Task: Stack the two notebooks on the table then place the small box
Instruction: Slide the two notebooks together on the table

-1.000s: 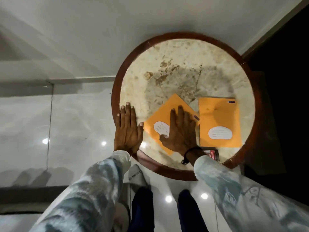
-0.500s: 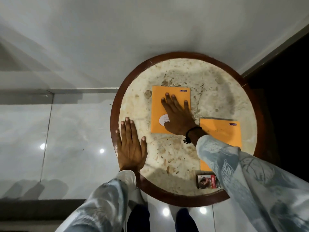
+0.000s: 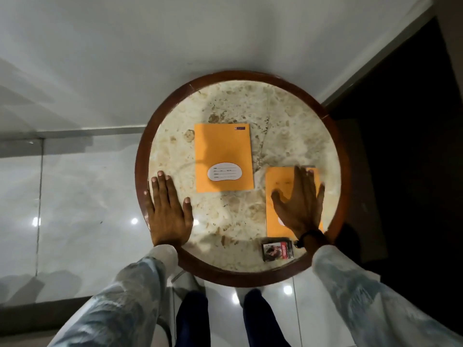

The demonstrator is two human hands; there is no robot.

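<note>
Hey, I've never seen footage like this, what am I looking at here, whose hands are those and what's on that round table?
There is no machine here: a person wears a camera on the head, looking down, so you see their own arms, legs and hands. The left hand lies flat on the round table, near its wooden rim. The right hand is spread flat on top of an orange notebook at the table's right side; it presses on it and has no grip around it. A second orange notebook lies by itself in the middle, label side up, touching nothing else. A small box sits near the front edge, just below the right-hand notebook. The notebooks are not stacked yet.
</note>
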